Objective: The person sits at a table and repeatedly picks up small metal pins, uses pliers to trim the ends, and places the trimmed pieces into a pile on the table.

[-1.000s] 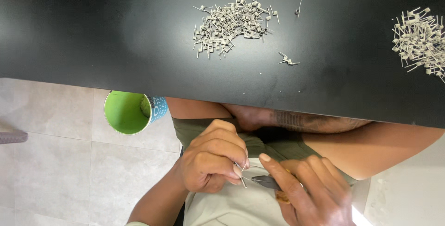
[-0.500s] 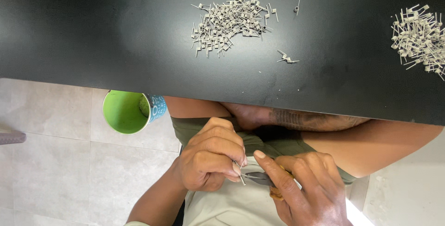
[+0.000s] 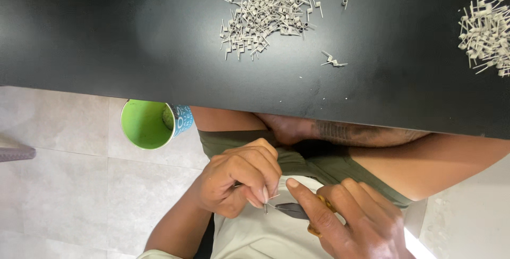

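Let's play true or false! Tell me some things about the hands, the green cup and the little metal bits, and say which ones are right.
1. The left hand pinches a small grey metal pin. True.
2. The round green paper cup stands on the black tabletop. False: it sits below the table edge, beside the person's leg.
3. The right hand holds dark pliers with yellow handles. True.
4. Only one pile of grey metal pins lies on the table. False: a second pile lies at the right.
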